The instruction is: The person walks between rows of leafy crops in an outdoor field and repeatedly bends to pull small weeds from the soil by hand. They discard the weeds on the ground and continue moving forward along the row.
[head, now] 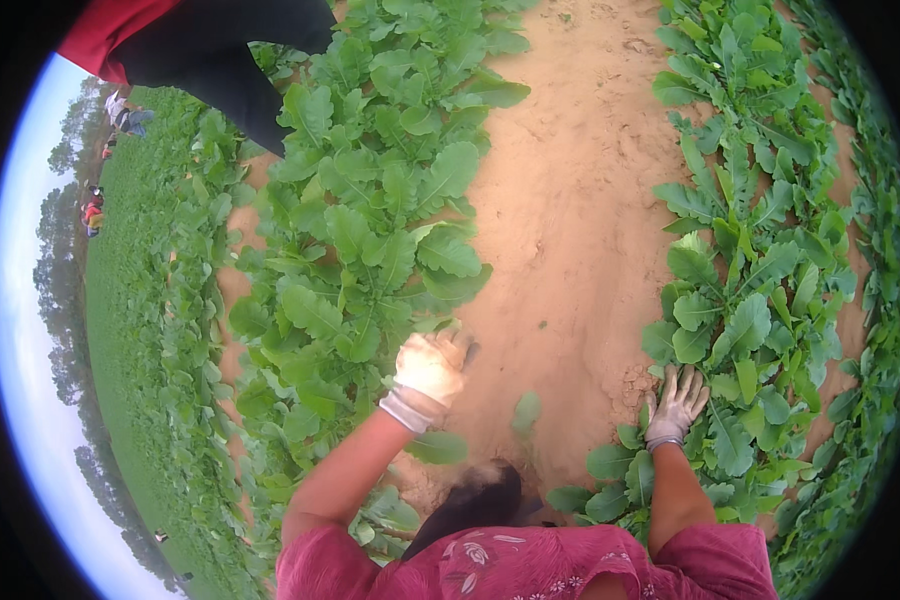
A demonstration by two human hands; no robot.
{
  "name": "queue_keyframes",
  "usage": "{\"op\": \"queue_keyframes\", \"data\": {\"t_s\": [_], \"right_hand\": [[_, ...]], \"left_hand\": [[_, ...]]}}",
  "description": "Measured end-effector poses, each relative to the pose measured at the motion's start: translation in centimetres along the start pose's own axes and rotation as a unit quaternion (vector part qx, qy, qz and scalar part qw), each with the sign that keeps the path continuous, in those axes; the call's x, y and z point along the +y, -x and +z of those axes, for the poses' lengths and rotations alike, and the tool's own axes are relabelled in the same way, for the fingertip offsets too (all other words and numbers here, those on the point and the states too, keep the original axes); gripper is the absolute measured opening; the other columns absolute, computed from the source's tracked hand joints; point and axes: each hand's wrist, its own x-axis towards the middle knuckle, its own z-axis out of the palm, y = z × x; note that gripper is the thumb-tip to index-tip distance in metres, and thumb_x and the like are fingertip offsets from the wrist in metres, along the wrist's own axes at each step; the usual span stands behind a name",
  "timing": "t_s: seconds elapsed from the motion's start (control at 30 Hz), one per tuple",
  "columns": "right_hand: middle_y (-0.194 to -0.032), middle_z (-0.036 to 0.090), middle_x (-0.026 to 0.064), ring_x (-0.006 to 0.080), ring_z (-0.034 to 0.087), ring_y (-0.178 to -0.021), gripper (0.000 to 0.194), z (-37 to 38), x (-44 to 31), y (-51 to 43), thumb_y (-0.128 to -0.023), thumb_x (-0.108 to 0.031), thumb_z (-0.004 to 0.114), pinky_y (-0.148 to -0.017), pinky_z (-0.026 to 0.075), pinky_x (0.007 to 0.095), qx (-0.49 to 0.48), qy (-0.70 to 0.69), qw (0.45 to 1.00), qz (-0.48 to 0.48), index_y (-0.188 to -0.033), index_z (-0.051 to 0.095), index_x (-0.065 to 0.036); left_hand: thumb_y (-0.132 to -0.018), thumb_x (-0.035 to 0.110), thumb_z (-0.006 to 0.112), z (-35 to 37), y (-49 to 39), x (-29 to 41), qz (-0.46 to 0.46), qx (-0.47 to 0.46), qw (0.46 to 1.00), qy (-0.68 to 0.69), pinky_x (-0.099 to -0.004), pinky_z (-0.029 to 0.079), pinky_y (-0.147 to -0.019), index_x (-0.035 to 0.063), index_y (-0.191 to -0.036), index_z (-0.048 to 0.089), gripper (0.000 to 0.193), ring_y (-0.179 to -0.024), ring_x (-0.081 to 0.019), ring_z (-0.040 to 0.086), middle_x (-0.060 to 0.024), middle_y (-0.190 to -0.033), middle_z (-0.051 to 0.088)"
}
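My left hand (433, 367), in a pale dirty work glove, is at the right edge of the left row of leafy green plants (397, 262). Its fingers are bent by the leaves and slightly blurred, so whether they grip anything does not show. On the other side, my right hand (676, 405), in a thin greyish-white glove, rests with spread fingers on the leaves at the left edge of the right plant row (750, 322). A strip of bare reddish-brown soil (562, 225) runs between the two rows.
A loose leaf (526, 414) lies on the soil near my dark-clothed leg (480, 499). Another person in dark and red clothing (217, 60) is close by at the upper left. Further plant rows extend to both sides, and several people are far off near trees at the left.
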Motion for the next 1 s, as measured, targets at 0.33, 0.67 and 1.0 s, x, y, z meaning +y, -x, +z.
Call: {"op": "queue_keyframes", "data": {"t_s": [0.33, 0.67, 1.0], "right_hand": [[-0.147, 0.038, 0.0190, 0.0431, 0.028, -0.141, 0.075, 0.3, 0.3, 0.2, -0.078, -0.042, 0.074, -0.118, 0.014, 0.0632, -0.091, 0.000, 0.995, 0.036, -0.143, 0.046, -0.017], [-0.144, 0.042, 0.0186, 0.0466, 0.028, -0.140, 0.070, 1.2, 0.7, 1.0, -0.081, -0.049, 0.067, -0.116, 0.010, 0.0687, -0.163, 0.052, 0.984, 0.040, -0.137, 0.048, -0.013], [-0.130, 0.052, 0.0167, 0.0421, 0.040, -0.126, 0.054, -0.5, -0.5, -0.9, -0.078, -0.047, 0.065, -0.106, 0.025, 0.0646, -0.138, 0.042, 0.988, 0.050, -0.120, 0.061, -0.013]], "left_hand": [[-0.089, 0.032, 0.064, 0.0, -31.9, -7.0, 0.184, 0.300, 0.934, -0.067, -0.0466, 0.036, -0.112, 0.0111, -0.137, 0.052, 0.054, -0.129, -0.0344, 0.049, -0.0133, -0.138, 0.053], [-0.085, 0.032, 0.065, 0.5, -32.6, -8.0, 0.171, 0.266, 0.948, -0.044, -0.0507, 0.034, -0.112, 0.0108, -0.138, 0.053, 0.058, -0.130, -0.0364, 0.047, -0.0149, -0.140, 0.051], [-0.078, 0.032, 0.068, -1.2, -33.2, -7.8, 0.191, 0.241, 0.951, -0.041, -0.0511, 0.035, -0.109, 0.0080, -0.137, 0.050, 0.066, -0.122, -0.0355, 0.049, -0.0134, -0.133, 0.053]]}}
